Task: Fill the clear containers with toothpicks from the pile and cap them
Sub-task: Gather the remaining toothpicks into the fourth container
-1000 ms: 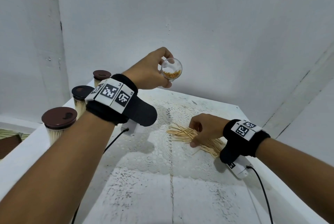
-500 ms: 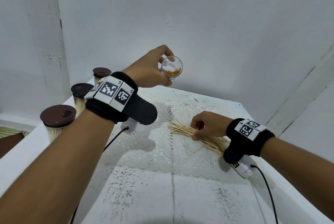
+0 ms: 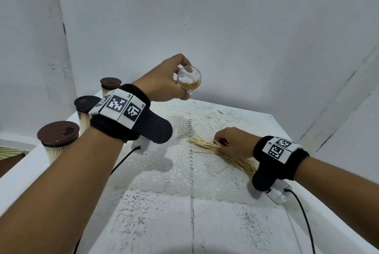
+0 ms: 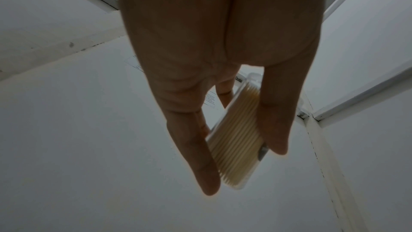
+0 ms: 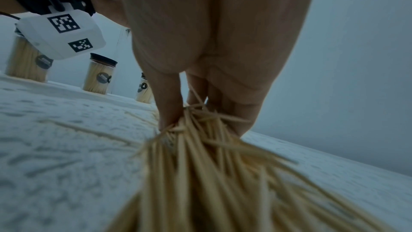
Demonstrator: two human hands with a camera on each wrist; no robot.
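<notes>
The white table (image 3: pixel 155 223) fills the lower half of the head view, with a lace mat (image 3: pixel 184 163) spread over its far part and white walls (image 3: pixel 225 18) rising close behind it. On the mat, toward the right, lies the pile of toothpicks (image 3: pixel 207 145), a loose pale fan of thin wooden sticks. The right hand (image 3: pixel 233 143) rests on the pile with its fingers curled down and pinches a tuft of sticks between thumb and fingertips; the right wrist view shows the sticks bunched under the fingers (image 5: pixel 169 108).

Three capped jars stand along the left edge of the table, each packed full of upright toothpicks under a dark brown lid: the nearest (image 3: pixel 57 139), the middle one (image 3: pixel 85 110) and the farthest (image 3: pixel 110 86). Each bears a small round dark label, too small to read.

The left hand (image 3: pixel 162 83) is raised above the far side of the table, well clear of the pile, and grips the clear container (image 3: pixel 189 80) between thumb and fingers. It is tipped on its side, open mouth toward the camera, and partly filled with toothpicks lying along its lower wall. Both wrists wear black bands with white square-patterned tags and a small white box on a cable.
</notes>
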